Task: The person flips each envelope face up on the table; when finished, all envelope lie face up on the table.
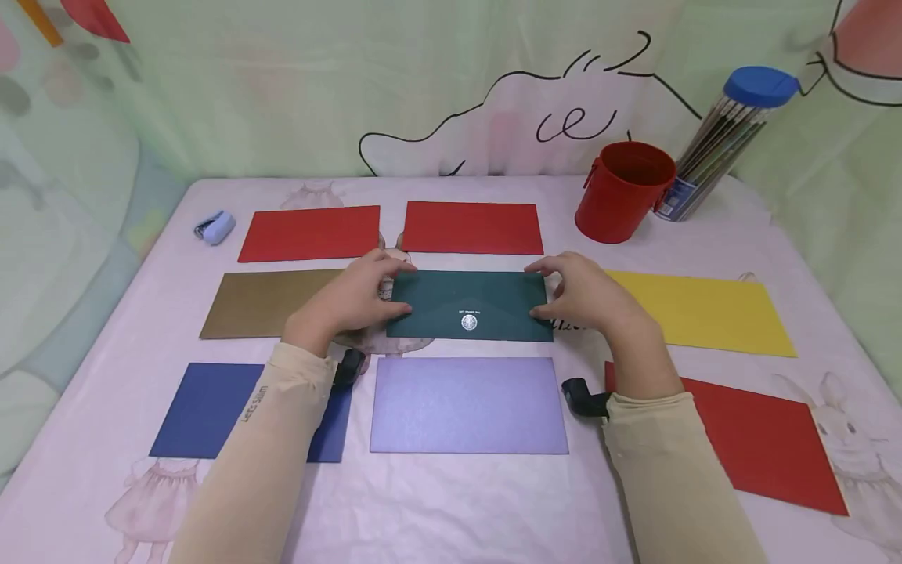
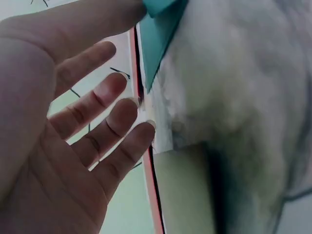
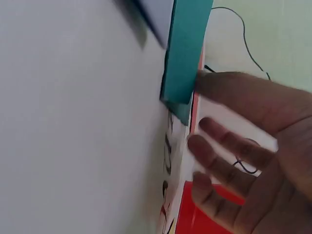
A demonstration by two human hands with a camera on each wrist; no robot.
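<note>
Head view alone shows the flat, matte dark green envelope [image 1: 470,305] between both hands, left hand [image 1: 355,298] and right hand [image 1: 588,296] pinching its short ends, wrist views only spread fingers at its corners, lilac envelope [image 1: 468,405] just below the hands on the bench [image 1: 451,501]

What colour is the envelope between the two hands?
Dark green envelope with a small white emblem; head view.

the print beside the seal on the green envelope [image 1: 470,305] is too small to read.
</note>
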